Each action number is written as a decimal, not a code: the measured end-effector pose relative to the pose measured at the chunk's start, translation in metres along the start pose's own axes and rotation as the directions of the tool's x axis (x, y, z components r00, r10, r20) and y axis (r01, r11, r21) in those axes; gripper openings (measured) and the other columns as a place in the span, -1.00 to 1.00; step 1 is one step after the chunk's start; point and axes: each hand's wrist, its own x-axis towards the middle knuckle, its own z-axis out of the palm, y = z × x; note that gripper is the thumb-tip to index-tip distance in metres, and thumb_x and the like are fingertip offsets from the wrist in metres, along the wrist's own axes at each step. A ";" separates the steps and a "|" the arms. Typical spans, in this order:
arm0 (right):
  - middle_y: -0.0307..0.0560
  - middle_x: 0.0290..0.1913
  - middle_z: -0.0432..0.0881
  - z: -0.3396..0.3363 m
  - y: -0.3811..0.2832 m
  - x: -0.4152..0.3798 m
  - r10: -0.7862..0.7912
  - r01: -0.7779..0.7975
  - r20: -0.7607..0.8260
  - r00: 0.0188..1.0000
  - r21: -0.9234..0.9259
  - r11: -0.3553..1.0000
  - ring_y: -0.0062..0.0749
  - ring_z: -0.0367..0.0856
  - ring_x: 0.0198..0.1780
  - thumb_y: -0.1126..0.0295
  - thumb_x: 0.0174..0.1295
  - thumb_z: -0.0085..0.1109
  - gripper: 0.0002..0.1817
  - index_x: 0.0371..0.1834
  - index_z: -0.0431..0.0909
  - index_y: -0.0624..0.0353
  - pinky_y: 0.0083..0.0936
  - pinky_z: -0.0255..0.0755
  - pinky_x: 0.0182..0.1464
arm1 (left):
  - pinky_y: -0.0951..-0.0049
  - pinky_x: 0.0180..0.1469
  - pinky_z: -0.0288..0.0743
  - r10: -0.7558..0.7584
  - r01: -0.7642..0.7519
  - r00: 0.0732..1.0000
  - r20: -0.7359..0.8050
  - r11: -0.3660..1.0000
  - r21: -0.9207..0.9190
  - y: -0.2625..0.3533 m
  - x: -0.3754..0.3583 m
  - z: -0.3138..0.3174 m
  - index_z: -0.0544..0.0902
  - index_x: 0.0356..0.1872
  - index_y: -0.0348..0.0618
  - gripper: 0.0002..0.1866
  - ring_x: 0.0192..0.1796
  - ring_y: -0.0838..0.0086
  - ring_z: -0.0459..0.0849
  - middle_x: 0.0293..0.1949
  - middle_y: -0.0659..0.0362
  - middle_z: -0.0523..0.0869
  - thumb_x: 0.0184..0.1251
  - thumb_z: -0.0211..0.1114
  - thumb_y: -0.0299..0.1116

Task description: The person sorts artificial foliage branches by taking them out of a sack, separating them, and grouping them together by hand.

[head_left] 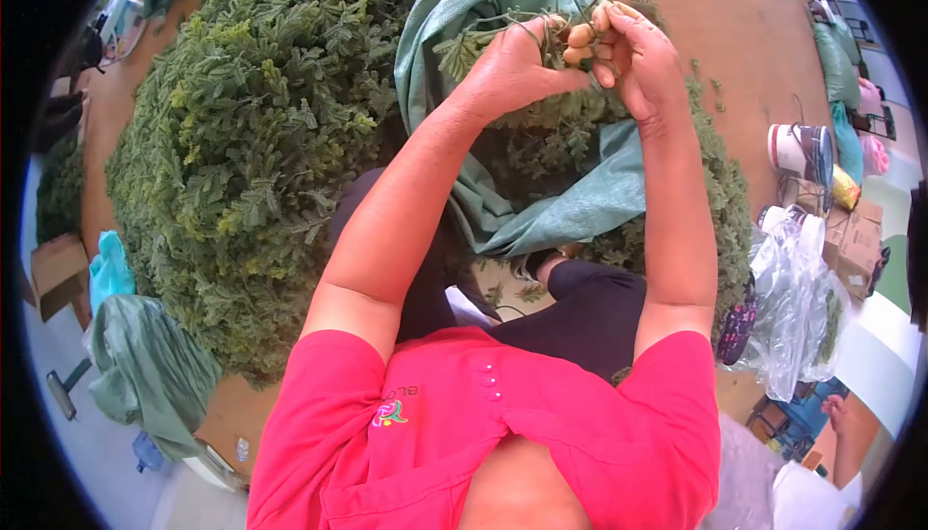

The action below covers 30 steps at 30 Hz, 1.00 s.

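My left hand [517, 66] is closed round green stems above the mouth of a green woven sack [425, 57]. Close beside it, my right hand [643, 61] has its fingers bent and pinched at the same thin stems. Leafy sprigs [464, 55] stick out to the left of my left hand. Inside the open sack, under both hands, lies more green foliage [551, 148]. A large heap of leafy greenery [251, 134] rises to the left of the sack.
More greenery [715, 182] lies right of my right forearm. Cardboard boxes [855, 245], a white bucket [788, 148] and clear plastic bags [793, 288] stand at the right. Another person's hand [834, 412] shows at the lower right. A green sack [150, 366] lies lower left.
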 end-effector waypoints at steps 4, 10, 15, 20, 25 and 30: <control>-0.09 -0.34 0.66 0.002 -0.001 0.006 0.043 -0.042 -0.010 0.999 0.053 0.998 -0.53 0.60 -0.45 0.27 0.42 -0.18 -0.78 -0.33 0.42 0.09 -0.71 0.24 -0.63 | 0.54 -0.25 0.51 -0.016 0.037 0.972 -0.233 0.996 0.086 -0.009 0.006 -0.008 0.62 -0.26 -0.26 -0.76 -0.31 0.64 0.58 -0.33 0.23 0.68 0.04 0.39 -0.42; -0.13 -0.55 0.61 0.000 0.002 0.017 0.055 -0.062 -0.060 0.997 -0.115 0.991 -0.67 0.40 -0.69 0.27 0.36 -0.10 -0.77 -0.42 0.44 0.08 -0.75 0.16 -0.67 | 0.35 -0.16 0.54 0.069 -0.017 0.979 -0.193 0.966 0.259 -0.017 0.008 -0.024 0.67 -0.27 -0.22 -0.72 -0.30 0.37 0.69 -0.37 0.04 0.72 -0.09 0.35 -0.37; -0.22 -0.60 0.52 -0.015 0.014 0.041 -0.373 0.384 0.174 0.911 -0.686 0.618 -0.64 0.41 -0.59 0.28 0.33 -0.04 -0.72 -0.48 0.45 0.22 -0.62 0.22 -0.54 | 0.49 -0.27 0.57 -0.482 0.489 0.855 0.190 0.872 0.009 -0.007 0.002 -0.022 0.68 -0.27 -0.28 -0.80 -0.34 0.56 0.66 -0.34 0.15 0.72 0.08 0.37 -0.42; -0.19 -0.35 0.62 -0.018 0.002 0.075 -0.193 0.303 0.252 0.948 -0.537 0.787 -0.57 0.49 -0.39 0.26 0.31 0.07 -0.69 -0.06 0.53 0.28 -0.54 0.40 -0.29 | 0.36 -0.24 0.57 -0.132 0.340 0.899 0.418 0.812 -0.474 -0.001 -0.001 -0.017 0.56 -0.25 -0.28 -0.87 -0.42 0.43 0.64 -0.48 0.12 0.65 0.22 0.18 -0.45; -0.17 -0.38 0.61 -0.052 0.039 0.089 -0.553 0.515 0.121 0.824 -0.566 0.643 -0.59 0.48 -0.43 0.34 0.27 0.07 -0.73 -0.08 0.56 0.30 -0.56 0.38 -0.36 | 0.25 -0.20 0.62 0.051 0.059 0.995 0.080 0.326 -0.943 -0.042 0.014 -0.033 0.54 -0.10 -0.21 -0.79 -0.30 0.27 0.68 -0.29 0.09 0.67 0.40 0.13 -0.30; 0.06 -0.31 0.66 -0.141 0.228 0.072 -0.186 0.108 0.057 0.981 -0.955 0.276 -0.06 0.63 -0.26 0.43 0.11 0.02 -0.80 -0.25 0.59 0.23 -0.27 0.49 -0.21 | 0.18 -0.10 0.57 -0.348 -0.095 0.911 -0.222 0.346 -0.933 -0.030 0.011 -0.033 0.52 -0.07 -0.21 -0.76 -0.16 0.18 0.68 -0.20 0.05 0.67 0.45 0.09 -0.25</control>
